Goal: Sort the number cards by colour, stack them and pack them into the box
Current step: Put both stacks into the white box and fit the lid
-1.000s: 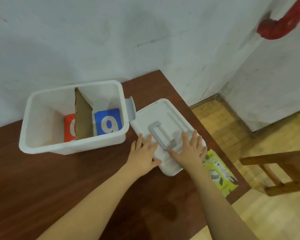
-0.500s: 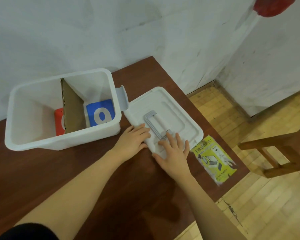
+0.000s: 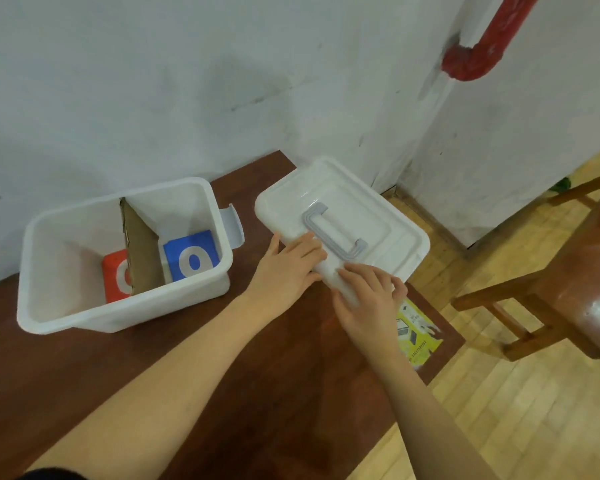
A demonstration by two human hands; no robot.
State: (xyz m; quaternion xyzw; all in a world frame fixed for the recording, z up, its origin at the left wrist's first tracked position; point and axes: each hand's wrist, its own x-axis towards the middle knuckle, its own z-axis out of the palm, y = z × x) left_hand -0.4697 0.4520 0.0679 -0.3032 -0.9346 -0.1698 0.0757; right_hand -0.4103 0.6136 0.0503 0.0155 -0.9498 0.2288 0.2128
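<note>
A white box (image 3: pixel 125 317) stands open on the brown table, split by a cardboard divider (image 3: pixel 141 251). Red number cards (image 3: pixel 115 275) lie in its left compartment and blue number cards (image 3: pixel 191 258) in the right one. To the right of the box is the white lid (image 3: pixel 378 216) with a grey handle (image 3: pixel 329 233), tilted and raised at its far side. My left hand (image 3: pixel 288 265) holds the lid's near left edge, fingers over the top. My right hand (image 3: pixel 368 296) grips the near edge, fingers curled over it.
A yellow leaflet (image 3: pixel 416 334) lies on the table's right corner, partly under my right hand. The table edge (image 3: pixel 444 362) drops to a wooden floor. A wooden chair (image 3: pixel 561 299) stands to the right. The white wall and a red pipe (image 3: pixel 482 53) are behind.
The lid has risen and tilted off the table in both hands. My right hand slid from the lid's top to its near edge, and my left hand moved further onto the lid.
</note>
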